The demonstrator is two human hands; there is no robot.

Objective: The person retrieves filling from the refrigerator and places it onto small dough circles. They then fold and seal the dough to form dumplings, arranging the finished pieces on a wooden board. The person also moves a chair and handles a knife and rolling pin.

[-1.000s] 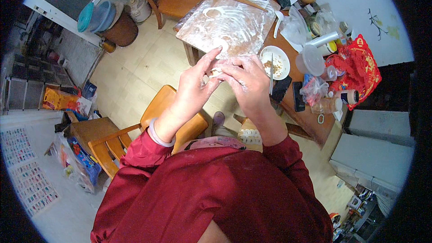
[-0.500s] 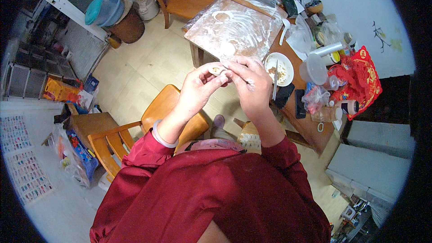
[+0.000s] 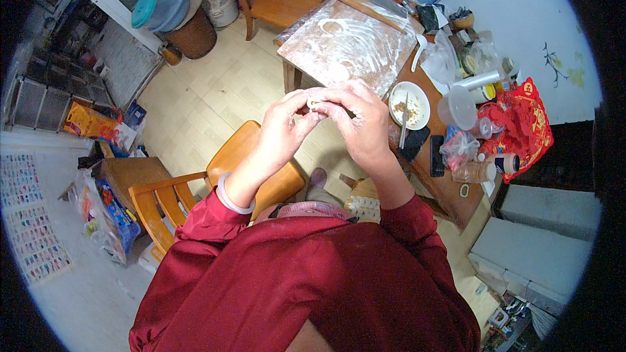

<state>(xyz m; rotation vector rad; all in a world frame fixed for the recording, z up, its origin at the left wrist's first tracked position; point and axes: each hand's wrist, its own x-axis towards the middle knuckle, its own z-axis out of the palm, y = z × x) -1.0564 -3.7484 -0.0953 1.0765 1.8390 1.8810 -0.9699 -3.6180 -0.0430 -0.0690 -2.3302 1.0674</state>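
1. Dumpling (image 3: 315,105): in the head view it sits between the two hands, above the floor just short of the board's near edge. It is small and pale, and the fingers cover most of it.
2. The left hand (image 3: 282,124) is partly curled, thumb and fingertips closed on the dumpling from its side. The right hand (image 3: 362,120) arches over the other side, thumb and fingers brought together on it. Both have a pale dusting.
3. Judging by its look, it should be light, soft and easily dented, the skin liable to tear under a hard squeeze. Flour should keep it from sticking much. The edge is the best place to pinch; the middle would suit only light support.
4. Beyond the hands, a wooden board (image 3: 381,58) is streaked with white flour. A rolling pin (image 3: 365,10) and a knife (image 3: 385,4) lie at its far side.
5. On the brown table (image 3: 464,207), a white bowl (image 3: 420,96) holds brownish bits, with a slim utensil across it. A spoon (image 3: 419,51), a phone (image 3: 437,155) and a red bag (image 3: 525,129) lie nearby.
6. The room has a pale tiled floor (image 3: 189,94), a wooden chair (image 3: 231,156) to the left and another chair (image 3: 280,3) beyond the board.
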